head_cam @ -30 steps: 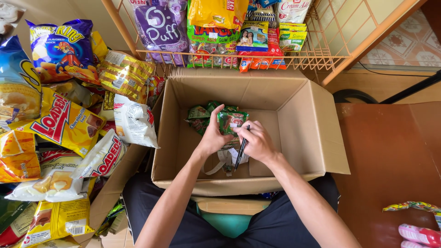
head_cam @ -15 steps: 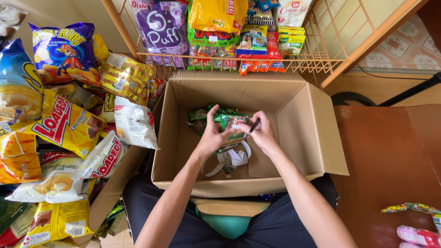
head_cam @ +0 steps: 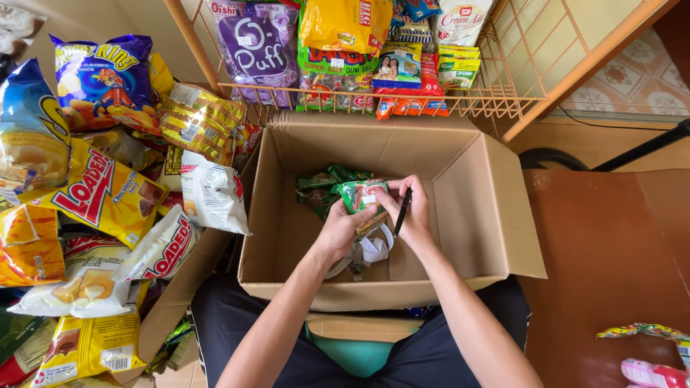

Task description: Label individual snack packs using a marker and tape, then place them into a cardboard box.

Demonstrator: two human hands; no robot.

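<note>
Over the open cardboard box (head_cam: 460,215), the left hand (head_cam: 339,231) and right hand (head_cam: 411,215) together grip a green snack packet (head_cam: 361,195), the right also pinching a black pen (head_cam: 402,211), whose tip could likely puncture the wrapper.

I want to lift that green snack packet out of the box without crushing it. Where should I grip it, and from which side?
Grip the green packet by its flat sealed edge, coming from above through the open top of the cardboard box. It is held up off the box floor between the left hand and right hand, which also holds a black pen, so its upper edge is probably easiest to pinch.
</note>
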